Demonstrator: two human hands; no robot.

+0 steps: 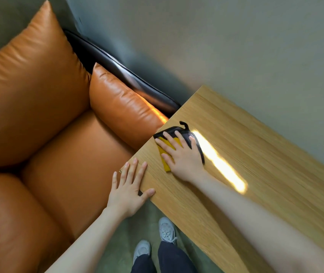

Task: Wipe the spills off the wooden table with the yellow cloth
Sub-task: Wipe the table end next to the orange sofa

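The wooden table [255, 154] runs from the centre to the lower right. A yellow cloth [165, 160] with a dark grey side and a black hanging loop lies near the table's left end. My right hand [180, 154] presses flat on the cloth with straight, spread fingers, covering most of it. My left hand [130, 186] rests flat on the table's near left corner, fingers straight, thumb along the edge. No spill is visible on the wood; a bright streak of reflected light lies to the right of the cloth.
An orange leather sofa [48, 125] with cushions stands right against the table's left end. A grey-green wall [236, 46] is behind the table. My feet in grey shoes [166, 229] stand on green floor below the table's near edge.
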